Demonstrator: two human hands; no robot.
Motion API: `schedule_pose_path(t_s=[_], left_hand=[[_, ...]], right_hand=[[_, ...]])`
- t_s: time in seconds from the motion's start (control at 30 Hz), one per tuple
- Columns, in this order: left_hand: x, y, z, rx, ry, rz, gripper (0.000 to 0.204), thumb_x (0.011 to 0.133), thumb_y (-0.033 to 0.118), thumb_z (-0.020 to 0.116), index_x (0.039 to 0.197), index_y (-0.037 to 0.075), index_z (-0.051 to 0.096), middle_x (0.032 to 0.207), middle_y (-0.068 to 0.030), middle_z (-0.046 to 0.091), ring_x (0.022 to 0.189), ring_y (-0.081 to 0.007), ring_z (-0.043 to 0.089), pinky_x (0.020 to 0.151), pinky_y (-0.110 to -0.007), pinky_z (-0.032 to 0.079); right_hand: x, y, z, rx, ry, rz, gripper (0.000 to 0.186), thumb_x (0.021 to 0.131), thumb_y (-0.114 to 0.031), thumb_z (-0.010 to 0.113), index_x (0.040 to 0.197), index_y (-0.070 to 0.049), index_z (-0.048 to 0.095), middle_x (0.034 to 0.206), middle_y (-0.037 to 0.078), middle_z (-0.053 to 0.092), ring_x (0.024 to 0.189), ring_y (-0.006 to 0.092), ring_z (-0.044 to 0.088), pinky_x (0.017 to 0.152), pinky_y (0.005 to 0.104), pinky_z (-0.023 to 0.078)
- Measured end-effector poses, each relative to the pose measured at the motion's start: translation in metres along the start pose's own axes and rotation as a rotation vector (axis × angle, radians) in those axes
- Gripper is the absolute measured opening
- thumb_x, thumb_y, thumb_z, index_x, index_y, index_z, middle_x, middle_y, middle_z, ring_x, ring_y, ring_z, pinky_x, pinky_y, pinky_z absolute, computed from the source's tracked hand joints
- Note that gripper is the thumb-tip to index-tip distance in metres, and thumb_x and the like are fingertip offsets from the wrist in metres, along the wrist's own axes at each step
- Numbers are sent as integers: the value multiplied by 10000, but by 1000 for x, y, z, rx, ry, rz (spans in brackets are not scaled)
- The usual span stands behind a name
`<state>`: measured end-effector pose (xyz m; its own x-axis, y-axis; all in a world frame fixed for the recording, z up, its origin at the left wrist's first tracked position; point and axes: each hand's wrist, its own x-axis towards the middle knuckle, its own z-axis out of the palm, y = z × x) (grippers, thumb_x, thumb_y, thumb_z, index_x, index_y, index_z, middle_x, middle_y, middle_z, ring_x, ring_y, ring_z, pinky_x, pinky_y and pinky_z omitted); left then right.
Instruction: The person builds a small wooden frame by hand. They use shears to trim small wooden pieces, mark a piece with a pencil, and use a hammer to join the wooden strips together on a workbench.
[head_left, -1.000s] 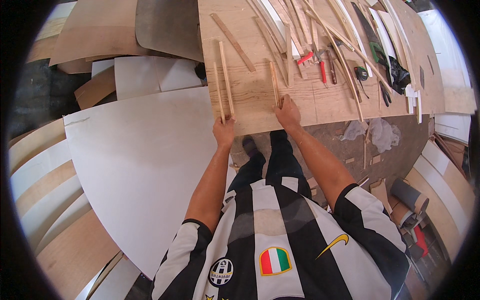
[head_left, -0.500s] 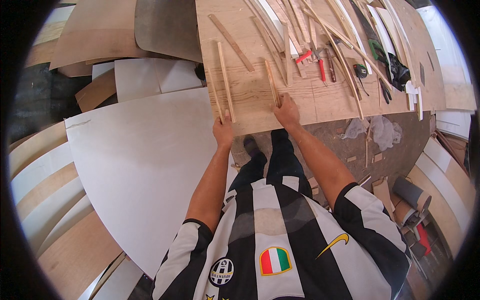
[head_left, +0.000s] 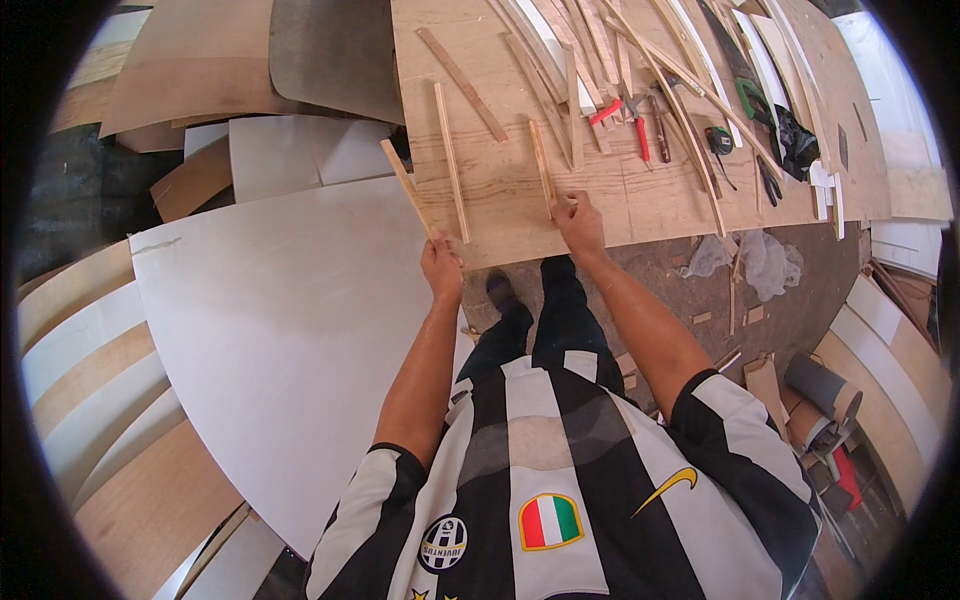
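Observation:
My left hand is closed round the near end of a narrow wooden strip. That strip tilts out past the left edge of the plywood tabletop. My right hand is at the front of the table, its fingers closed on the near end of another wooden strip, which points away from me. Between the two hands a third wooden strip lies on the tabletop by itself, touched by neither. Further back rests a darker flat strip.
Red-handled pliers, a tape measure and a green-handled saw lie to the right among loose strips. A large white panel stands at the table's left. Scraps and clear plastic litter the floor.
My left hand has shifted slightly left and toward me, swinging its strip's far end out over the table's left edge. The right hand has moved only a little.

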<state>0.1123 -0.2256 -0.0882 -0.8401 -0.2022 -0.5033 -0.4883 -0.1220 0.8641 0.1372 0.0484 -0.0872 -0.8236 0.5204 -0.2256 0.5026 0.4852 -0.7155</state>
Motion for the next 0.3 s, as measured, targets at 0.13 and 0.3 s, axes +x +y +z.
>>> schedule_pose_path(t_s=[0.13, 0.3], left_hand=[[-1, 6, 0, 9, 0, -8, 365, 1079, 384, 578, 1084, 27, 653, 794, -15, 560, 539, -90, 495, 485, -276, 464], [-1, 9, -1, 299, -52, -29, 353, 983, 339, 740, 1128, 30, 649, 878, -55, 647, 543, -107, 548, 465, -269, 452]], right_hand=[[16, 25, -5, 112, 91, 125, 392, 936, -346, 731, 1143, -16, 678, 823, 179, 728, 771, 311, 730, 702, 430, 556], [6, 7, -11, -12, -72, -93, 400, 920, -355, 771, 1138, -31, 685, 847, 177, 741, 751, 294, 730, 720, 408, 568]])
